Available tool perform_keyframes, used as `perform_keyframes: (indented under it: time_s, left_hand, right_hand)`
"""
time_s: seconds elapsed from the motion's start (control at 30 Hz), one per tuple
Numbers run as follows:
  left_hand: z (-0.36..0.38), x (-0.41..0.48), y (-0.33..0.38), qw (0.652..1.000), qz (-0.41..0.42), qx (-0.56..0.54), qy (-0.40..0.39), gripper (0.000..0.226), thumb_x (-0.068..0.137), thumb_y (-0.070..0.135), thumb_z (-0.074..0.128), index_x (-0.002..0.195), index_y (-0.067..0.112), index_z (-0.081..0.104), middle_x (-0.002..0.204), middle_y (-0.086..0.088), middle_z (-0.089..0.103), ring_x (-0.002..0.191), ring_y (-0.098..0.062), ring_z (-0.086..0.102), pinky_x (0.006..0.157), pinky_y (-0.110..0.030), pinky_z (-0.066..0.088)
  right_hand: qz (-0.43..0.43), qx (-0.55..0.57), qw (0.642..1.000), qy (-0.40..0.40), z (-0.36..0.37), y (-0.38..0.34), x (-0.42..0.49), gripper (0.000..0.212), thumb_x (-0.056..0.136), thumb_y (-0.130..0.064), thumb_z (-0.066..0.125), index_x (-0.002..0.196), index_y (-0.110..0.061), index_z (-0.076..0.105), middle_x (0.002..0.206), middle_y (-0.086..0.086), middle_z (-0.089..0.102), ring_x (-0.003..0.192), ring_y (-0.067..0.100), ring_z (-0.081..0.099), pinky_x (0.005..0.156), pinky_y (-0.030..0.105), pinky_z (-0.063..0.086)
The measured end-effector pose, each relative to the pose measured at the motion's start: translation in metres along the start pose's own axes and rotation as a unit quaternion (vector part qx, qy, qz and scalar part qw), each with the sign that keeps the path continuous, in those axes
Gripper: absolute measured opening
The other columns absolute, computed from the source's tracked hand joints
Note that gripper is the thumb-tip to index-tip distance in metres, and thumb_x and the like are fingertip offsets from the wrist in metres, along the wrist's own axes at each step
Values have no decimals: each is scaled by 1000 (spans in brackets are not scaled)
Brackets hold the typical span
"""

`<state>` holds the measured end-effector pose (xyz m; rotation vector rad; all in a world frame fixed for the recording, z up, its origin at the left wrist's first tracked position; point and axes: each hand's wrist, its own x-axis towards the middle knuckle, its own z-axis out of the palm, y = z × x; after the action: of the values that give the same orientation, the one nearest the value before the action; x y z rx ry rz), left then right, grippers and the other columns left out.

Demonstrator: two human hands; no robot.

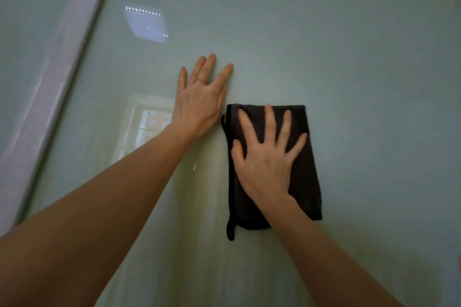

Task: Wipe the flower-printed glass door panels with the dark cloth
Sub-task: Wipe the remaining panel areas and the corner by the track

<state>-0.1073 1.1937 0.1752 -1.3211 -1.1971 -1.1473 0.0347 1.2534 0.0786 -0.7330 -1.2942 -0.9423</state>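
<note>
Two hands lie flat on the glass door panel (349,57) in the head view, both arms reaching up to it from the lower edge. The left hand (199,104) presses bare on the glass, fingers straight and only slightly apart, with a thin ring (201,80) on one finger. The right hand (267,157) is just beside it and a little lower, fingers spread wide and flat on the dark cloth (309,177), holding it against the panel.

The cloth is folded into an upright rectangle. Its top edge shows past the right fingertips, and its left edge almost touches the heel of the left hand. A small loop (230,229) hangs from its lower left corner. A yellow tag (225,118) peeks out at the upper left edge; any writing on it is too small to read.

The panel is pale grey-green and glossy. It reflects what looks like a bright window (149,127) near the left forearm, blurred, and a row of small lights (146,22) higher up. A white frame strip (50,97) runs aslant at the left, with a second glass panel (25,7) beyond it.
</note>
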Motion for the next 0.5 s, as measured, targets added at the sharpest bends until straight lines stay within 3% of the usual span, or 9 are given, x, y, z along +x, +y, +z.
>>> perform_keyframes:
  time_s: [0.1,0.3,0.5]
  left_hand:
    - [-4,-7,-11,1000,-2,3,4,49,110,32,25,159,35,21,169,-4,9,156,-22,4,123,-46,-2]
    - [-17,-31,-49,1000,-17,3,10,50,110,27,33,158,33,27,168,-5,14,155,-25,9,123,-47,1]
    - [-16,-33,-54,1000,-10,6,8,51,109,27,34,159,32,24,168,-6,12,156,-25,7,123,-48,2]
  right_hand:
    - [-30,7,999,-8,0,9,6,57,94,-50,41,149,-34,48,160,13,38,151,43,23,112,76,16]
    - [147,9,989,-4,7,-16,28,65,92,-50,32,153,-31,42,164,15,29,152,47,15,112,78,9]
    - [-35,12,999,-16,10,-55,9,59,93,-50,39,149,-35,48,161,15,36,151,47,22,112,77,12]
